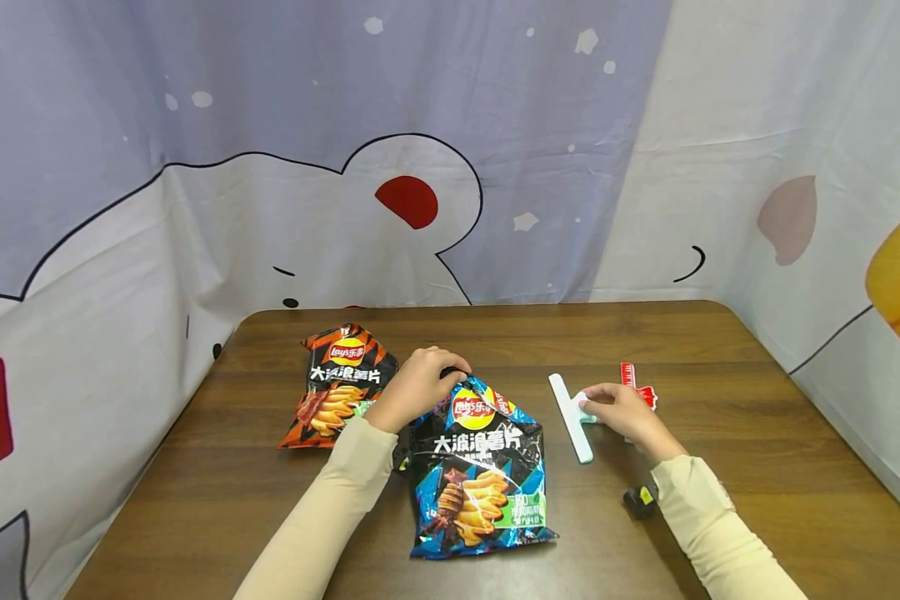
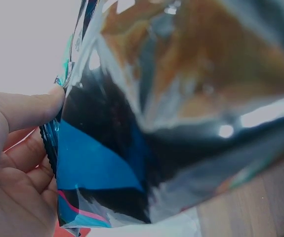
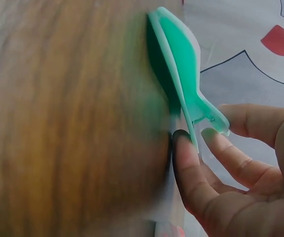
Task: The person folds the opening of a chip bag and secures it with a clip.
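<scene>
A blue and black Lay's potato chip bag (image 1: 487,467) lies at the middle of the table, printed side up. My left hand (image 1: 420,383) holds its upper left corner; in the left wrist view the thumb (image 2: 38,106) presses the bag's edge against the curled fingers. Part of a second logo shows on the folded upper right of the bag. To the right, my right hand (image 1: 622,412) pinches the handle of a T-shaped, pale green bag clip (image 1: 570,417). The right wrist view has the clip (image 3: 179,54) close over the tabletop, thumb and fingertips at its narrow end.
An orange and black Lay's chip bag (image 1: 342,392) lies at the left, partly behind my left hand. Beyond my right hand is a red and white item (image 1: 628,375), partly hidden. A patterned curtain (image 1: 307,233) hangs behind the brown wooden table (image 1: 540,333).
</scene>
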Demonstrator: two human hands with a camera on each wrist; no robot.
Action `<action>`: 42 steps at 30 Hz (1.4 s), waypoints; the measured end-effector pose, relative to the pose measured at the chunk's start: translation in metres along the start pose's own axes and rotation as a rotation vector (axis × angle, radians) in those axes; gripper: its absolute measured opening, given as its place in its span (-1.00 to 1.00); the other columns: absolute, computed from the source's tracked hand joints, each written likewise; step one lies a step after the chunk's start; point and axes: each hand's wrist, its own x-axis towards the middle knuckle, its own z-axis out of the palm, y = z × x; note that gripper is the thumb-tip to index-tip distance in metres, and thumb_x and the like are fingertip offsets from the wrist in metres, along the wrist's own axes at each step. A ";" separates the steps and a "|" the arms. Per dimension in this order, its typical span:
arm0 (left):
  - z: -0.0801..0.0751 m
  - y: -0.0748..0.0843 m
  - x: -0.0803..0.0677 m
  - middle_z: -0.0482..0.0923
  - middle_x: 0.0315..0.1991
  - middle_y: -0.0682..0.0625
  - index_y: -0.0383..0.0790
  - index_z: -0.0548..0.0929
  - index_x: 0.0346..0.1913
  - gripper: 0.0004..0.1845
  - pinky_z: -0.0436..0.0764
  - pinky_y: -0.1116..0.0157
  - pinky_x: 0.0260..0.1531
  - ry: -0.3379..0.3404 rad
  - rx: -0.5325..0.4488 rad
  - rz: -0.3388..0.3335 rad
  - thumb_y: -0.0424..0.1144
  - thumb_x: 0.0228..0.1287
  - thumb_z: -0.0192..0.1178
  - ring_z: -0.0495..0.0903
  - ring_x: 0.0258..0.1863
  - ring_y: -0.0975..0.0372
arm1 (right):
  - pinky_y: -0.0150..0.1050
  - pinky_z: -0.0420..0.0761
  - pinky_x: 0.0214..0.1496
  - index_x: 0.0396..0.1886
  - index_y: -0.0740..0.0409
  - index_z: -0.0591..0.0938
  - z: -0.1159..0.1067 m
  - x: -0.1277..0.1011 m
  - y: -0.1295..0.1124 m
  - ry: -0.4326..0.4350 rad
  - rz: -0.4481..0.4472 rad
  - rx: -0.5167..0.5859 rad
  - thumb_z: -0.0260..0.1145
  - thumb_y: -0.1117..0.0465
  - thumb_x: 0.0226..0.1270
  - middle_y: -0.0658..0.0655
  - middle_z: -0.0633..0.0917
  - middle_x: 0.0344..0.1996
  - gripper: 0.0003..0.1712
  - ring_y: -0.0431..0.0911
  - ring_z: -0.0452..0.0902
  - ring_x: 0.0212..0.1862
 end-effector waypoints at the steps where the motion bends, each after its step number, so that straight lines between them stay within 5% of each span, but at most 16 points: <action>1: 0.000 0.000 0.000 0.72 -0.19 0.05 -0.08 0.75 -0.15 -0.85 0.50 0.31 -0.28 0.000 0.000 0.001 -0.25 0.32 0.21 0.55 -0.27 0.27 | -0.31 0.55 -0.20 0.03 0.49 0.55 0.000 0.000 0.000 -0.008 0.004 0.011 0.28 0.20 0.30 0.41 0.65 -0.07 -0.55 -0.01 0.61 -0.15; 14: 0.001 0.000 0.000 0.72 -0.18 0.04 -0.10 0.75 -0.14 -0.85 0.56 0.28 -0.20 -0.004 0.004 0.013 -0.24 0.33 0.20 0.60 -0.20 0.22 | -0.21 0.68 -0.19 0.14 0.53 0.46 -0.002 -0.002 -0.005 -0.068 0.071 0.122 0.20 0.21 0.37 0.46 0.59 -0.01 -0.50 -0.04 0.71 -0.29; 21: 0.001 0.000 0.001 0.73 -0.20 0.05 -0.10 0.75 -0.15 -0.85 0.55 0.29 -0.22 -0.002 0.004 0.011 -0.27 0.33 0.20 0.59 -0.21 0.24 | -0.18 0.65 -0.11 0.22 0.50 0.43 -0.004 -0.001 -0.006 -0.082 0.076 0.094 0.17 0.17 0.41 0.50 0.54 0.08 -0.45 0.07 0.72 -0.18; 30: 0.002 0.000 0.000 0.72 -0.19 0.05 -0.09 0.75 -0.15 -0.85 0.57 0.28 -0.19 -0.004 0.004 0.010 -0.26 0.33 0.20 0.60 -0.19 0.23 | 0.23 0.39 0.22 0.27 0.47 0.39 -0.007 -0.004 -0.015 -0.116 0.082 0.091 0.14 0.14 0.43 0.50 0.50 0.16 -0.43 0.24 0.64 0.00; 42: 0.002 0.001 0.001 0.72 -0.18 0.05 -0.09 0.75 -0.16 -0.86 0.57 0.28 -0.17 -0.003 -0.010 0.009 -0.27 0.32 0.21 0.60 -0.17 0.22 | 0.24 0.33 0.28 0.31 0.43 0.36 -0.006 -0.005 -0.029 -0.128 0.061 0.148 0.12 0.17 0.44 0.45 0.50 0.18 -0.44 0.28 0.58 0.08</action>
